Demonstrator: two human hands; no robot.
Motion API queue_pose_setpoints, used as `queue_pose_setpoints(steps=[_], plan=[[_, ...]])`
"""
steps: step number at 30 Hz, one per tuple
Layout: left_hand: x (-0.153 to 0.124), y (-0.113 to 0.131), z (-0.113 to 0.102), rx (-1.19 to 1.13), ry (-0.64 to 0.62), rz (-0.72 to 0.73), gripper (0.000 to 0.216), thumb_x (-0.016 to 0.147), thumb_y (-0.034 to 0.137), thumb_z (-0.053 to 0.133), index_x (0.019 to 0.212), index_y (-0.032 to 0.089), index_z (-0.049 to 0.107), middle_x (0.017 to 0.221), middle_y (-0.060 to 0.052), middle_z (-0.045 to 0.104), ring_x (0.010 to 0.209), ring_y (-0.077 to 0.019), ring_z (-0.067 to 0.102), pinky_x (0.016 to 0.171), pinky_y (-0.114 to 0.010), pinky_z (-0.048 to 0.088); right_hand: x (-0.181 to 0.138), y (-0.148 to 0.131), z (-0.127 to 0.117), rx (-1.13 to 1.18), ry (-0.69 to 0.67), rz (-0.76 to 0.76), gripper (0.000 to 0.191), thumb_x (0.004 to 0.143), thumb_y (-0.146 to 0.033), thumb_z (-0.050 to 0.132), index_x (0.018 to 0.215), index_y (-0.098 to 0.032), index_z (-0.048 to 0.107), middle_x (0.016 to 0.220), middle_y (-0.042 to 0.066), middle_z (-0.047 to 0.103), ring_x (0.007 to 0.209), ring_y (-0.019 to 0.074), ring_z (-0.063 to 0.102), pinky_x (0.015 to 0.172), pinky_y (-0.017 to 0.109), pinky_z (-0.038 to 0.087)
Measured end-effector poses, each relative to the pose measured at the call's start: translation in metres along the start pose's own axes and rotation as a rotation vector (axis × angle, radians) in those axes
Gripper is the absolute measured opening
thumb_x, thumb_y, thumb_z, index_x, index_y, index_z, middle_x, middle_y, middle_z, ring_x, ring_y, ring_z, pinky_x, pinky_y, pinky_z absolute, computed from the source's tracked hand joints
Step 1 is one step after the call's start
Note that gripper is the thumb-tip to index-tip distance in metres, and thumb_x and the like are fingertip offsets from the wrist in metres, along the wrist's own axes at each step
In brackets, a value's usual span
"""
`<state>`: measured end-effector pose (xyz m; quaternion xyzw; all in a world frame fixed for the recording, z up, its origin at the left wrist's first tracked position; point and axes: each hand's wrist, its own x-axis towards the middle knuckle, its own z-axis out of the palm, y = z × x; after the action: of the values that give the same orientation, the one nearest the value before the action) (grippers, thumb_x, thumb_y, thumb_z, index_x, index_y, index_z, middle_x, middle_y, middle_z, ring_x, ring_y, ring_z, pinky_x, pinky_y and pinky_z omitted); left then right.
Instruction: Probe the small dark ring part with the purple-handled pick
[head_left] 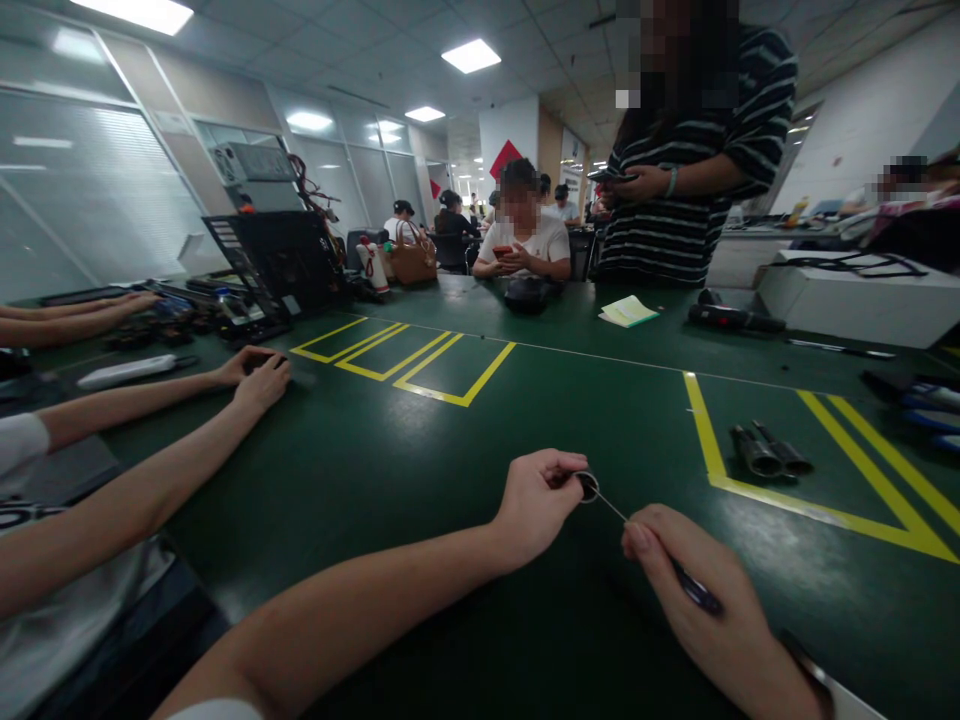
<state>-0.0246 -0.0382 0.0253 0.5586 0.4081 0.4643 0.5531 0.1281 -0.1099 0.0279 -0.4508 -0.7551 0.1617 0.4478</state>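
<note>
My left hand (541, 500) pinches a small dark cylinder with a pale round rim (588, 487), held just above the green table (420, 470). In my right hand (694, 575) is a screwdriver (699, 588), its dark handle lying in the palm. The thin shaft points up and left, and its tip meets the cylinder's round opening; how far in it reaches is hidden. Both hands are closed. Inside a yellow-taped area to the right lie two dark metal cylinders (759, 458) side by side, with thin stubs on their far ends.
Yellow tape outlines (469, 393) mark the table. Left of me a co-worker's hands (259, 380) rest near the table. Farther back are a computer case (259, 255), a yellow-green notepad (628, 311), a black tool (735, 315) and a white box (855, 300). People sit and stand opposite.
</note>
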Motion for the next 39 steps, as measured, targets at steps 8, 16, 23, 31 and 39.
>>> queue_pose_setpoints(steps=[8, 16, 23, 31, 39], plan=[[0.0, -0.01, -0.002, 0.02, -0.058, 0.064, 0.019, 0.071, 0.002, 0.058, 0.087, 0.01, 0.066, 0.094, -0.009, 0.07, 0.084, -0.0169, 0.067, 0.079, -0.035, 0.056, 0.0, -0.001, 0.0, 0.004, -0.012, -0.024, 0.024, 0.093, -0.023, 0.042, 0.072, -0.021, 0.053, 0.064, 0.0, 0.056, 0.056, 0.0135, 0.054, 0.051, 0.025, 0.043], [0.003, -0.009, -0.001, -0.035, -0.026, 0.013, 0.017, 0.07, -0.002, 0.056, 0.081, 0.01, 0.062, 0.091, -0.008, 0.068, 0.079, -0.0156, 0.066, 0.074, -0.033, 0.056, 0.001, -0.001, -0.001, 0.014, -0.011, -0.018, 0.024, 0.093, -0.023, 0.043, 0.072, -0.021, 0.054, 0.064, 0.001, 0.056, 0.055, 0.0138, 0.055, 0.05, 0.025, 0.043], [0.007, -0.012, -0.009, -0.005, -0.094, -0.12, 0.043, 0.071, -0.003, 0.059, 0.108, 0.019, 0.058, 0.104, -0.006, 0.062, 0.093, -0.0179, 0.063, 0.085, -0.038, 0.052, -0.003, 0.01, -0.008, 0.113, 0.188, 0.06, 0.022, 0.092, -0.025, 0.044, 0.075, -0.021, 0.057, 0.067, 0.002, 0.058, 0.06, 0.0156, 0.057, 0.053, 0.026, 0.045], [0.014, -0.012, -0.019, 0.337, -0.17, 0.155, 0.048, 0.067, 0.012, 0.073, 0.112, 0.023, 0.061, 0.112, -0.006, 0.049, 0.097, -0.0191, 0.054, 0.079, -0.034, 0.051, -0.004, 0.025, -0.004, 0.407, 0.284, 0.214, 0.019, 0.088, -0.033, 0.052, 0.08, -0.02, 0.064, 0.069, 0.004, 0.061, 0.066, 0.0191, 0.058, 0.056, 0.03, 0.05], [0.019, -0.005, -0.022, 0.628, -0.21, 0.295, 0.035, 0.067, 0.036, 0.075, 0.087, 0.017, 0.053, 0.092, -0.002, 0.054, 0.083, -0.0164, 0.049, 0.072, -0.029, 0.041, -0.002, 0.015, -0.001, 0.647, 0.2, 0.325, 0.023, 0.087, -0.038, 0.053, 0.082, -0.021, 0.067, 0.068, 0.004, 0.063, 0.06, 0.0172, 0.058, 0.051, 0.028, 0.05]])
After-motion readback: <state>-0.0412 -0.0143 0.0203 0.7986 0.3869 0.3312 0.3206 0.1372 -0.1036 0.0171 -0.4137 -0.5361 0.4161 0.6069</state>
